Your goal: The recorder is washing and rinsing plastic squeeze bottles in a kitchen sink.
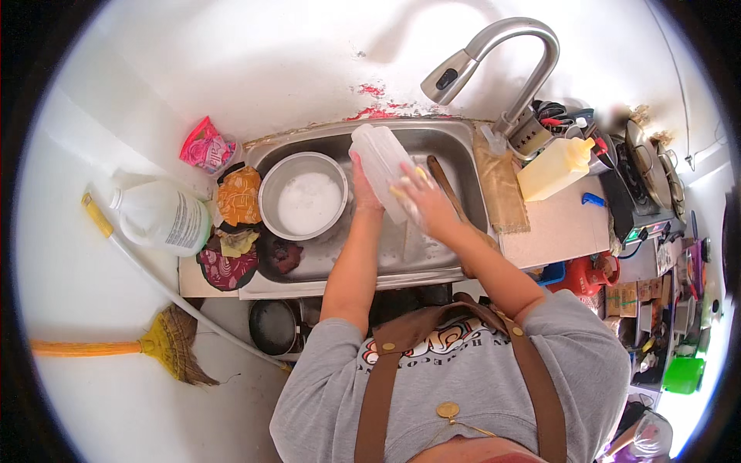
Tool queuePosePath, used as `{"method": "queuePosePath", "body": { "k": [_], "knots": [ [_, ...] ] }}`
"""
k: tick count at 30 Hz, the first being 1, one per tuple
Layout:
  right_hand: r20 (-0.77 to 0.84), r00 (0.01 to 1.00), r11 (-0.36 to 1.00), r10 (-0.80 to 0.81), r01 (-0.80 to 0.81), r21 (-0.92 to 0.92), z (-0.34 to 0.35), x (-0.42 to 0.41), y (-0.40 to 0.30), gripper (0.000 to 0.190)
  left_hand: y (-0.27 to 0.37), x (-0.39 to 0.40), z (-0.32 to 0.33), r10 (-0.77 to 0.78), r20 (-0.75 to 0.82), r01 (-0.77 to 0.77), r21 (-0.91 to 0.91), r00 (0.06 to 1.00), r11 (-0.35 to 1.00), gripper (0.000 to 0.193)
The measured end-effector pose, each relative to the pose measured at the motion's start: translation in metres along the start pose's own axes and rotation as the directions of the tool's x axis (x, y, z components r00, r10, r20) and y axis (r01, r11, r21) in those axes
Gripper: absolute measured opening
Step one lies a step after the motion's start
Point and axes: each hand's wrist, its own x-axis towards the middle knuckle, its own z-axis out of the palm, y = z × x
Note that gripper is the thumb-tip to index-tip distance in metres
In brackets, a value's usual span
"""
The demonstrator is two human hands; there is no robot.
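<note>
Over the sink, my left hand grips a translucent white plastic container from its left side. The container is tilted and has ridged walls. My right hand presses a yellow sponge against the container's right side; suds coat the fingers, and most of the sponge is hidden under them. To the left, a round metal basin holds white, foamy water. A long wooden-handled utensil leans in the right part of the stainless steel sink, partly behind my right hand.
A gooseneck faucet arches above the sink's right side. A yellowish squeeze bottle, brown cloth and gas stove are rightward. Leftward are a large jug, pot holders, a pink packet and a broom.
</note>
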Motion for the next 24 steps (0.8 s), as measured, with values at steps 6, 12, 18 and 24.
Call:
{"method": "queuePosePath", "body": {
  "k": [6,12,18,24],
  "knots": [
    [-0.046,0.956,0.933,0.29,-0.272,0.237,0.006,0.083,0.066,0.039,-0.023,-0.002,0.018,-0.117,0.083,0.127,-0.123,0.99,0.984,0.067],
    [0.032,0.922,0.918,0.385,-0.386,0.088,0.004,0.116,0.056,0.034,-0.025,-0.004,0.013,-0.184,-0.079,0.198,0.229,0.98,0.953,0.066],
    [0.117,0.953,0.958,0.279,-0.284,0.03,0.004,0.054,0.015,0.043,-0.006,-0.009,0.012,-0.117,-0.076,0.123,0.086,0.99,0.989,0.059],
    [0.151,0.974,0.985,0.171,-0.173,-0.003,-0.001,0.0,-0.004,0.048,0.003,-0.01,0.014,-0.067,-0.059,0.073,0.098,0.996,0.992,0.062]
  ]
}}
